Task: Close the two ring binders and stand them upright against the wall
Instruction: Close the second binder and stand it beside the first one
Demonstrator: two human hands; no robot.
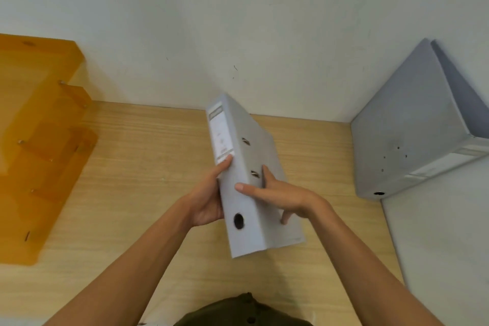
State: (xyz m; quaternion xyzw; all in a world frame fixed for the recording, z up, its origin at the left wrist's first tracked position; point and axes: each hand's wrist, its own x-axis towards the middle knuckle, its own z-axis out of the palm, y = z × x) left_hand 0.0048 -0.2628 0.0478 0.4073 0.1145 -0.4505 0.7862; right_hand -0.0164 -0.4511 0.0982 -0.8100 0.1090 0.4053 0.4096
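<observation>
A closed grey ring binder [239, 140] is held above the wooden desk [137, 172], its spine with a white label and a finger hole facing me, its top tilted toward the back wall. My left hand [207, 198] grips the spine's left side, thumb on the label's lower end. My right hand [277, 196] presses on the right cover, thumb across the spine. A second grey binder [404, 124] stands closed in the right corner, leaning against the side wall.
An orange translucent stepped letter tray [39, 140] occupies the desk's left side against the back wall [238, 21]. A white side wall [444, 233] bounds the desk on the right. Bare desk lies between the tray and the corner binder.
</observation>
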